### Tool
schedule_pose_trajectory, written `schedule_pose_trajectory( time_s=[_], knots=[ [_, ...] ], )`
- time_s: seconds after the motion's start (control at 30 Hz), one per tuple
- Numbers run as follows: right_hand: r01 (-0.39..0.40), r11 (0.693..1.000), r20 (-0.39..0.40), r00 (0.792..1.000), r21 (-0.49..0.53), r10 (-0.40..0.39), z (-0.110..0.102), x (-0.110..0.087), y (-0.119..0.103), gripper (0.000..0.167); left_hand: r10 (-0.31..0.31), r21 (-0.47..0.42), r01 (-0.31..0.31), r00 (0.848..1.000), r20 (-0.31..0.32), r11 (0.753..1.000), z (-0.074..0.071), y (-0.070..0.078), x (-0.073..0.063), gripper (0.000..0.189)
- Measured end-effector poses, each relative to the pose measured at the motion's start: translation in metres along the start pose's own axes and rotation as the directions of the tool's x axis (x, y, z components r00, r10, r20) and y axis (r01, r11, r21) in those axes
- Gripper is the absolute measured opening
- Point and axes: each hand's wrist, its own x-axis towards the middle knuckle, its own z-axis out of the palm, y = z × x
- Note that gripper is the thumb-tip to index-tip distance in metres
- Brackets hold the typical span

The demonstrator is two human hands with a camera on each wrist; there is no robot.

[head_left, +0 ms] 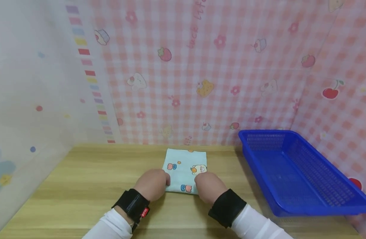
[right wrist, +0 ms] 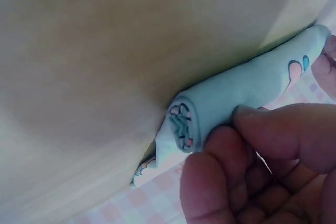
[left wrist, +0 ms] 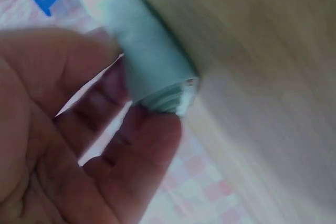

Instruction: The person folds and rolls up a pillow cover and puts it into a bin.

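Observation:
A pale blue cloth (head_left: 184,159) printed with tulips and a cartoon face lies on the wooden table, its near edge rolled up. At the roll's left end, my left hand (head_left: 153,184) pinches it between thumb and fingers. The left wrist view shows the spiralled layers of the rolled cloth (left wrist: 155,51) at that end. My right hand (head_left: 210,187) holds the opposite end, thumb against the near side. In the right wrist view the rolled cloth (right wrist: 236,87) shows coiled layers, with a flat part beyond it. The fingertips are hidden in the head view.
A blue plastic basket (head_left: 278,199) with perforated sides stands on the right of the wooden table (head_left: 96,179). Pink checked sheeting (head_left: 177,73) covers the back wall, and pale printed sheeting (head_left: 36,83) hangs at the left.

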Motion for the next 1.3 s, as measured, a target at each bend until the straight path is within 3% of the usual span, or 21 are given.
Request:
schedule_pose_trajectory(
  time_s=[0.1, 0.2, 0.57, 0.77, 1.0, 1.3],
  knots=[
    [0.024, 1.0, -0.004, 1.0, 0.012, -0.024, 0.005, -0.008, 0.001, 0.014, 0.001, -0.03, 0.0, 1.0, 0.022, 1.0, 0.001, 0.004, -0.005, 0.008],
    [0.02, 0.999, 0.006, 1.0, 0.05, -0.02, 0.009, -0.01, 0.004, 0.012, 0.018, -0.03, -0.018, 1.0, 0.005, 0.999, 0.002, 0.007, -0.007, 0.008],
    [0.035, 0.999, -0.011, 0.999, 0.019, -0.035, 0.012, -0.013, 0.006, 0.011, 0.076, 0.086, -0.069, 0.994, -0.073, 0.994, 0.009, 0.01, -0.005, 0.016],
    [0.03, 0.999, 0.031, 0.999, 0.044, -0.031, 0.011, -0.01, 0.006, 0.007, 0.044, 0.046, -0.043, 0.999, -0.029, 0.998, 0.008, 0.006, -0.004, 0.015],
    [-0.037, 0.978, 0.135, 0.991, 0.205, 0.009, 0.01, -0.006, 0.012, 0.01, 0.014, -0.025, -0.013, 1.0, 0.027, 1.0, 0.004, -0.002, -0.006, 0.009],
    [0.014, 0.97, 0.094, 0.995, 0.242, -0.038, 0.009, -0.002, 0.02, 0.016, 0.006, -0.068, 0.0, 0.997, 0.077, 0.998, -0.002, -0.007, -0.003, 0.004]
  ],
)
